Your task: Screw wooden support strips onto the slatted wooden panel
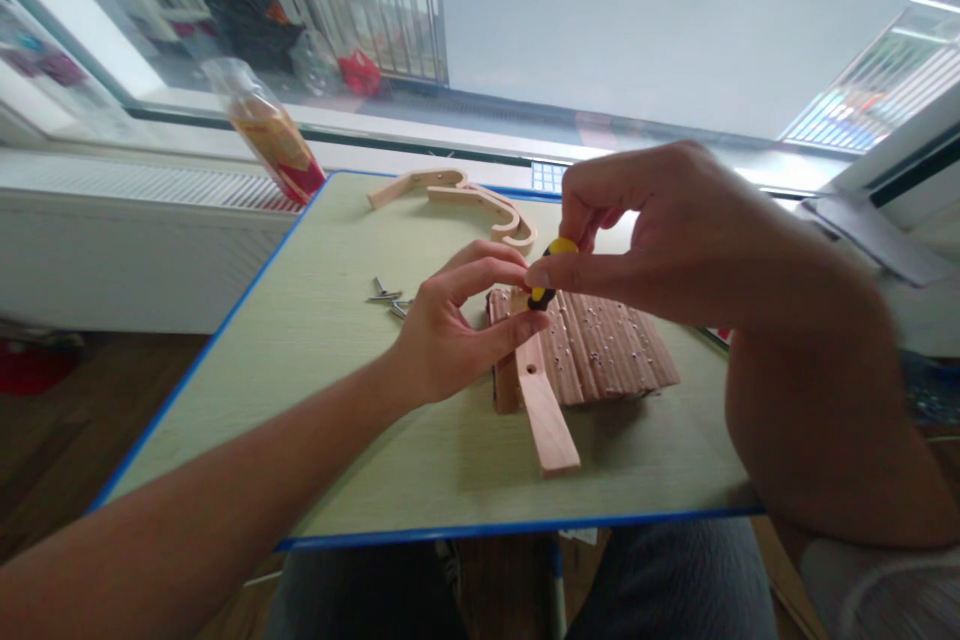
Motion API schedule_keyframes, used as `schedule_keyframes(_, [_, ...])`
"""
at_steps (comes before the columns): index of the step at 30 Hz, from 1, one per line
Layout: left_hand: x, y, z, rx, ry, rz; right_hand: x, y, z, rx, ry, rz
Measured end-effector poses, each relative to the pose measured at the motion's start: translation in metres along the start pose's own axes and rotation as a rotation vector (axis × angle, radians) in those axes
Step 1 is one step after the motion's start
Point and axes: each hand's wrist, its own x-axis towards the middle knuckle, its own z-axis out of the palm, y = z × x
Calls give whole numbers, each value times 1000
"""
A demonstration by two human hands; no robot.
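Observation:
My right hand (645, 240) pinches a small yellow and black screwdriver (551, 270) by its handle, held upright over a wooden slat. My left hand (457, 330) curls its fingers round the top of that wooden slat (547, 410), which slopes toward me on the table. Under both lies a panel of joined wooden slats (607, 350) dotted with small metal fasteners. The screwdriver's tip is hidden behind my fingers.
A pale green table with a blue edge (480, 530) carries two curved wooden pieces (465, 195) at the back and several loose metal screws (386, 298) at left. A clear snack bag (266, 130) leans at the back left corner. A window sill and radiator run behind.

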Motion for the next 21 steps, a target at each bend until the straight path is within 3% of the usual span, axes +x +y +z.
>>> schedule_keyframes(11, [1,1,1,6,8,5,2,4,8,-52,56,-72])
schedule_keyframes(17, [2,4,-1,15,0,12,0,5,-2,33,-28,19])
schedule_keyframes(21, [2,2,-1,-3,3,20,-2,3,-12,115,-59,-60])
